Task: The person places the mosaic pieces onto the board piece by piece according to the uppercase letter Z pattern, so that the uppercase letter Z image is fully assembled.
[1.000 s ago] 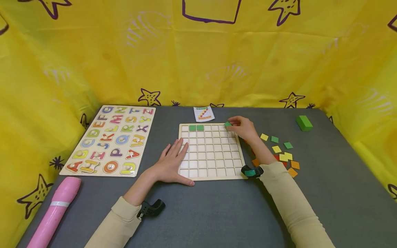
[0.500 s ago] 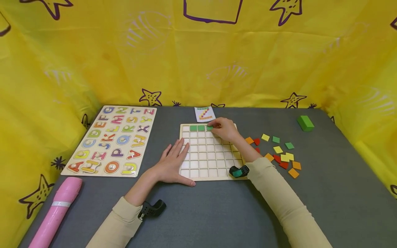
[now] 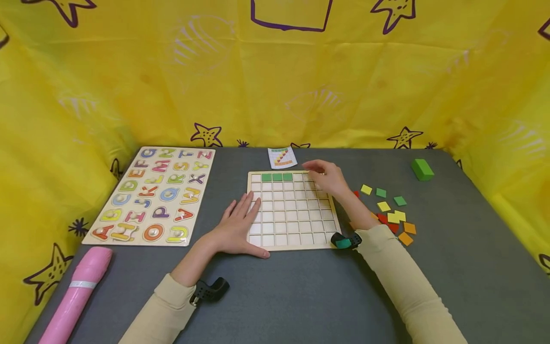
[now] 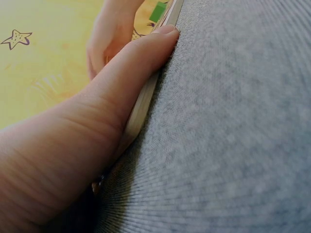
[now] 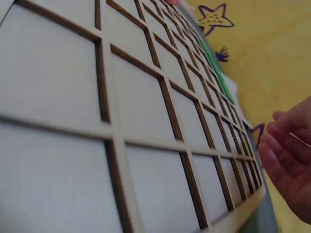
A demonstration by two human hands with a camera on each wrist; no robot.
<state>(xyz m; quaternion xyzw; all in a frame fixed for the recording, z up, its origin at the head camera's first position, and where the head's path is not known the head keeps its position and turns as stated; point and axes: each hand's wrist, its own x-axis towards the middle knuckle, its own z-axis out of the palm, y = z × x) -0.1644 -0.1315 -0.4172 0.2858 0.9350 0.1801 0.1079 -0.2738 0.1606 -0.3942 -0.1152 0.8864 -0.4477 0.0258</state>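
Note:
A wooden grid board [image 3: 301, 247] lies on the dark table, its cells mostly bare. Three green square tiles [image 3: 277, 177] sit side by side in its far row, starting at the second cell from the left. My left hand [image 3: 235, 227] rests spread over the board's left edge, with the thumb along the near edge; the left wrist view shows the thumb [image 4: 141, 58] against the wooden side. Over the board's far right corner is my right hand [image 3: 328, 177], its fingers loosely bent. In the right wrist view nothing shows between those fingers [image 5: 286, 141].
Right of the board lie loose yellow [image 3: 383, 206], green [image 3: 400, 200], red and orange tiles [image 3: 405, 239], partly behind the right forearm. A pattern card [image 3: 282, 157] lies beyond the board. Elsewhere are a green block [image 3: 422, 169], an alphabet puzzle [image 3: 150, 196] and a pink microphone-shaped thing [image 3: 81, 291].
My right hand has carried a green tile leftward, set it beside the other two in the far row, let go and moved back right. The left hand has stayed put.

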